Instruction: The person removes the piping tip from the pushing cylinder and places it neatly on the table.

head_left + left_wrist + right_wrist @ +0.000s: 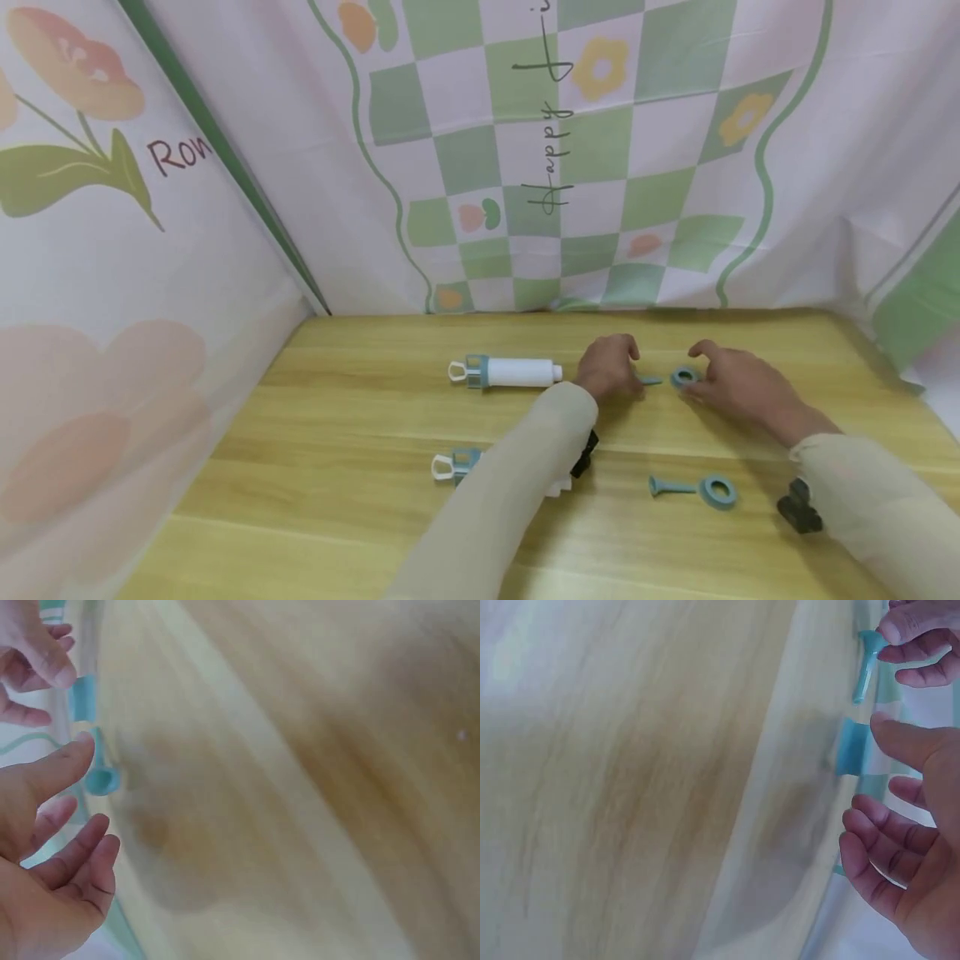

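Note:
My left hand [609, 367] is at a small teal stick with a flared end [652, 381], lying on the table. In the left wrist view, its fingers are loosely bent around empty space, the thumb tip beside the stick [98, 754]. To the right, my right hand [742, 383] is at a teal ring [676, 382], thumb and fingers spread on either side of it. The right wrist view shows this ring [853, 747] on the table next to the thumb, with the stick [866, 671] just beyond, by the left fingertips. Left fingers cover the stick's flared end in the head view.
A white cylinder [519, 372] with a teal collar and white loop handle lies left of the left hand. Nearer, a similar one [467, 461] is partly hidden under the left sleeve. Another flared stick [673, 487] and ring [707, 500] lie in front. Patterned cloth [592, 150] hangs behind.

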A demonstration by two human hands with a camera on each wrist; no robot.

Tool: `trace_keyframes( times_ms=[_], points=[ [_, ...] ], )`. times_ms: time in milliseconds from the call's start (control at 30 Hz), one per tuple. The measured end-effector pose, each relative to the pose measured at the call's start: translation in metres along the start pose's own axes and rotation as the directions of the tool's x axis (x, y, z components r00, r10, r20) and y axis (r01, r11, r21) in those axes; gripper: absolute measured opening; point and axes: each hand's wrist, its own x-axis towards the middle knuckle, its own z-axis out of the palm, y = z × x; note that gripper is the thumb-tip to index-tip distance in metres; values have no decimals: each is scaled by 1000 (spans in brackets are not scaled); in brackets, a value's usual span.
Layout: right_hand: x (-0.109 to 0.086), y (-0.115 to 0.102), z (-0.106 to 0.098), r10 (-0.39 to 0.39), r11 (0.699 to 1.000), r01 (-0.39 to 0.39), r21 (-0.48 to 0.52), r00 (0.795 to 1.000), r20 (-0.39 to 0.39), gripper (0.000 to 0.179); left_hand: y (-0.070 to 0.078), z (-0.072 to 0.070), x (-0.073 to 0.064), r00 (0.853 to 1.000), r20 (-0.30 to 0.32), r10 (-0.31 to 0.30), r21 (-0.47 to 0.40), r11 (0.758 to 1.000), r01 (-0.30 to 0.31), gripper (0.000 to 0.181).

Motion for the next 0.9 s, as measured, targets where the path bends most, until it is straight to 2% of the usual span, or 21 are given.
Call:
trace_keyframes(
  times_ms=[167, 300, 500, 700, 800, 900],
  points=[
    [-5, 1, -9, 48, 999, -48, -5, 998, -33, 61, 3, -13, 3, 998, -38, 47, -52, 997, -49, 43],
    [-10, -6, -17, 37, 999, -38, -10, 996, -86, 56, 2, -29, 4, 995, -35, 90, -43, 995, -92, 41],
    [-18, -20, -27, 6, 998, -16, -63, 988, -154, 53, -9, -58, -6, 983, -22, 185, -30, 982, -185, 34],
    [-30, -35, -26, 8, 997, -21, -69, 983, -183, 57, -20, -85, -22, 959, 19, 284, 63, 957, -284, 35],
    [-37, -43, -24, -20, 997, 2, -78, 974, -226, 57, -28, -96, -35, 938, 16, 347, 117, 931, -346, 36],
    [-44, -50, -24, -39, 996, 17, -84, 963, -267, 57, -40, -107, -52, 922, 6, 386, 162, 910, -382, 37]
  ],
)
